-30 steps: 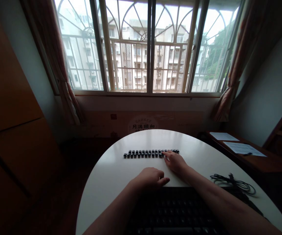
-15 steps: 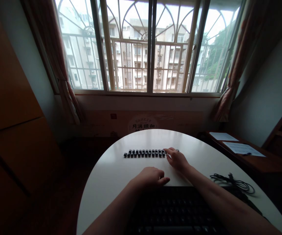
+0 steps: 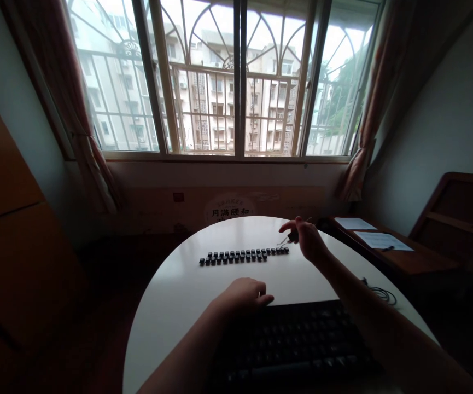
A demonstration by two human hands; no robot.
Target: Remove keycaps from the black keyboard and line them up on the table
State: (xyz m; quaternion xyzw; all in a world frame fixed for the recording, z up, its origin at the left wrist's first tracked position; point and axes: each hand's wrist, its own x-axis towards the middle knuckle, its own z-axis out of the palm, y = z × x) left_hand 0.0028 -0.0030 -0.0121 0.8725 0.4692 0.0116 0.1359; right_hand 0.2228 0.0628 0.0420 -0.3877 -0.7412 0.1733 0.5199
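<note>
From the head camera, a black keyboard (image 3: 302,339) lies at the near side of a round white table (image 3: 170,312). Beyond the keyboard, well apart from its far edge, small black key pieces stand in two close lines: a front row (image 3: 234,260) and, just behind it, a back row (image 3: 237,255). The front row begins slightly farther left; the back row runs on farther right.

The right hand (image 3: 312,241) is raised beyond the keyboard, near the right end of the back row. Its fingers are closed around a small dark tool (image 3: 292,236) with thin wire prongs, which point left and down toward the last pieces. Whether the prongs touch any piece, or grip one, is too small to make out.

The left hand (image 3: 242,293) rests just beyond the keyboard's far left corner, back upward, fingers loosely curled and thumb extending to the right. Its palm is hidden, so I can't say whether it has hold of anything.

To the right of the keyboard, partly behind the right forearm, lies a coiled black cable (image 3: 384,295). Farther right and beyond the keyboard, printed papers (image 3: 384,241) lie on a brown wooden surface (image 3: 425,264).
</note>
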